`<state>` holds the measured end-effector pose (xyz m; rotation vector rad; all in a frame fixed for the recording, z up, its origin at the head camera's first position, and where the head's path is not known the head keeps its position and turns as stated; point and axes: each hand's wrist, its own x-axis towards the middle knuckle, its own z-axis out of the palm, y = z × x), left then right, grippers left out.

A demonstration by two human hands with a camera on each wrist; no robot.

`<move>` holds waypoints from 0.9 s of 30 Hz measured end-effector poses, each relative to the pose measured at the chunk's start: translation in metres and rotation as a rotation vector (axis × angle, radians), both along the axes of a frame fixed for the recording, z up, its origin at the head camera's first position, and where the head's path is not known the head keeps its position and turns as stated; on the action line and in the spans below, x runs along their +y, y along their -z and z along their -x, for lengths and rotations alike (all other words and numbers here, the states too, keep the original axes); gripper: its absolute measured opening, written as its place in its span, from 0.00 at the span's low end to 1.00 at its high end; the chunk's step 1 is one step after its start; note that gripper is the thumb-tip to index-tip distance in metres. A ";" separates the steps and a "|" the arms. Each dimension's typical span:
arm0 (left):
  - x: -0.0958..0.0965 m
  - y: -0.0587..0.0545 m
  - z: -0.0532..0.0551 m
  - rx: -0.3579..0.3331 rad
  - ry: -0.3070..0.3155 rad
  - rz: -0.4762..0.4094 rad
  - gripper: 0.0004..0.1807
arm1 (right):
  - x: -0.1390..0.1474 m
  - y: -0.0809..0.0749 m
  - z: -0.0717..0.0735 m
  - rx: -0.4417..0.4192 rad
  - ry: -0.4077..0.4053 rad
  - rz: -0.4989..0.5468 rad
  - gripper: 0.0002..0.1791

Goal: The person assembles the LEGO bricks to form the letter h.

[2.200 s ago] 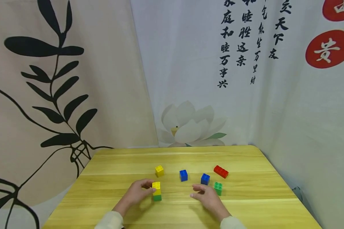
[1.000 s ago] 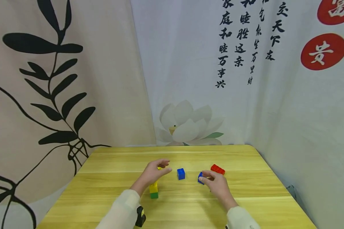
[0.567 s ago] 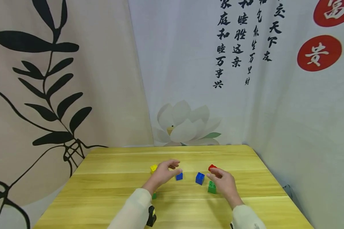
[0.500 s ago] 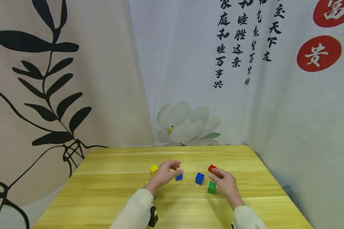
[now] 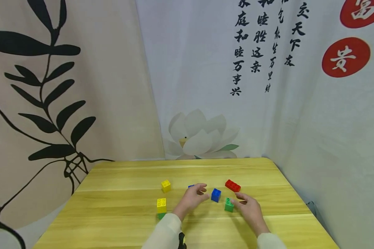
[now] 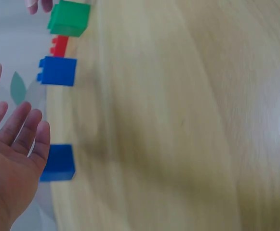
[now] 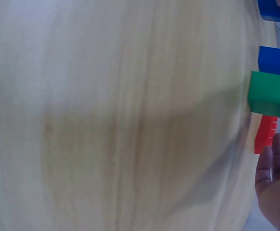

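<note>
My left hand [image 5: 191, 200] hovers over the middle of the table, fingers relaxed, holding nothing. Behind it one blue block [image 6: 60, 162] is mostly hidden in the head view. A second blue block [image 5: 216, 195] sits just right of its fingertips. My right hand [image 5: 250, 209] is beside a green toy block [image 5: 229, 204], with a gap between them in the right wrist view and its fingers loosely extended. Beyond that hand lies a longer red block [image 5: 232, 185]. Left of my left arm, a yellow block [image 5: 161, 205] stands on a green block [image 5: 161, 216].
Another yellow block [image 5: 166, 186] lies farther back on the left of the wooden table [image 5: 112, 207]. Behind the table's far edge hangs a printed cloth [image 5: 199, 69] with plants and writing.
My left hand has left the yellow-and-green stack and moved right, past the back yellow block, to the left blue block. My right hand went to the right blue block, then back right beside the green one.
</note>
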<state>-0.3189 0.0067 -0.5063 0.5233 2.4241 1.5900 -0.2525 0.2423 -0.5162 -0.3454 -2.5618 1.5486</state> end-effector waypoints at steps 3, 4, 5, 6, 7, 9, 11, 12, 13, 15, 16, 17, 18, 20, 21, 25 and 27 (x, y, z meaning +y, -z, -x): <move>0.010 0.009 0.002 -0.031 -0.018 -0.018 0.29 | 0.000 0.004 0.000 -0.011 -0.001 -0.006 0.30; 0.012 0.012 0.002 -0.033 -0.024 -0.021 0.30 | 0.000 0.006 0.001 -0.015 0.000 -0.003 0.31; 0.015 0.015 0.003 -0.034 -0.029 -0.024 0.31 | 0.000 0.007 0.001 -0.019 0.000 -0.001 0.31; 0.017 0.018 0.004 -0.032 -0.036 -0.025 0.32 | 0.000 0.009 0.002 -0.021 -0.003 0.000 0.32; 0.019 0.021 0.004 -0.029 -0.043 -0.024 0.32 | 0.000 0.010 0.002 -0.024 -0.004 0.004 0.32; 0.022 0.026 0.005 -0.023 -0.057 -0.023 0.33 | 0.000 0.013 0.003 -0.036 -0.004 0.017 0.33; 0.024 0.029 0.006 -0.012 -0.067 -0.017 0.32 | 0.000 0.017 0.004 -0.045 -0.004 0.027 0.34; 0.026 0.030 0.007 -0.011 -0.069 -0.014 0.32 | 0.000 0.018 0.004 -0.048 -0.003 0.028 0.34; 0.027 0.030 0.007 -0.011 -0.070 -0.015 0.32 | 0.000 0.019 0.004 -0.050 -0.002 0.030 0.34; 0.030 0.030 0.009 -0.008 -0.068 -0.011 0.32 | 0.000 0.020 0.006 -0.053 -0.005 0.035 0.34; 0.032 0.030 0.010 -0.012 -0.066 -0.009 0.32 | 0.000 0.021 0.006 -0.055 -0.005 0.041 0.35; 0.034 0.031 0.011 -0.014 -0.065 -0.007 0.32 | 0.000 0.022 0.007 -0.055 -0.007 0.043 0.35; 0.036 0.032 0.012 -0.015 -0.064 -0.005 0.32 | 0.000 0.022 0.007 -0.054 -0.011 0.044 0.35; 0.039 0.033 0.015 -0.014 -0.059 0.002 0.31 | 0.000 0.024 0.008 -0.053 -0.016 0.051 0.35; 0.040 0.034 0.016 -0.015 -0.056 0.007 0.31 | -0.001 0.024 0.008 -0.049 -0.023 0.053 0.35; 0.044 0.035 0.019 -0.013 -0.032 0.035 0.30 | 0.000 0.026 0.009 -0.040 -0.038 0.048 0.34; 0.045 0.035 0.020 -0.015 -0.020 0.052 0.28 | 0.001 0.027 0.009 -0.039 -0.046 0.042 0.33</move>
